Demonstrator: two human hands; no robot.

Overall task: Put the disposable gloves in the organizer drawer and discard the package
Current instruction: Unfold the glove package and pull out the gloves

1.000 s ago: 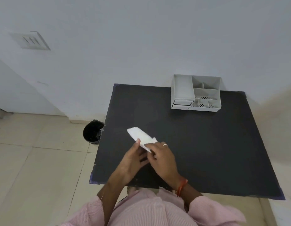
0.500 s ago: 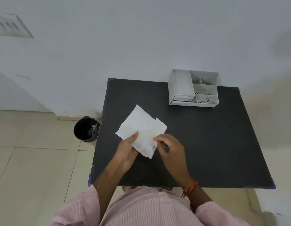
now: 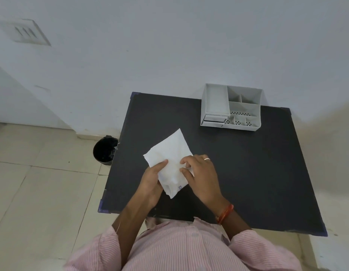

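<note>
Left hand (image 3: 153, 179): my fingers are curled under the left edge of the white package (image 3: 169, 159), thumb pressed on top of it, so this hand is closed on the package.
Right hand (image 3: 200, 174): my fingertips are pinched on the right edge of the same package, near its middle; a ring shows on one finger and an orange band on the wrist (image 3: 225, 213).
Package position: held between both my hands just above the front-left part of the counter (image 3: 258, 173), tilted so one corner points away from me and one towards me (whether the lower corner touches the surface, I cannot tell).
Package condition: flat, pale, slightly crumpled, with small dark print near the lower corner, too small to read.
Gloves: I cannot tell whether they are inside; nothing of them shows apart from the wrapper.
Organizer (image 3: 231, 107): a white tray with several open compartments, standing at the far edge of the counter against the wall, well apart from my hands.
Drawer (image 3: 213, 120): at the organizer's lower front left, its face about flush with the body.
Bin (image 3: 105, 151): a dark round container with a black liner, on the tiled floor just beside the counter's left edge.
Sleeves (image 3: 267, 251): pink striped fabric, pushed up the forearms.
</note>
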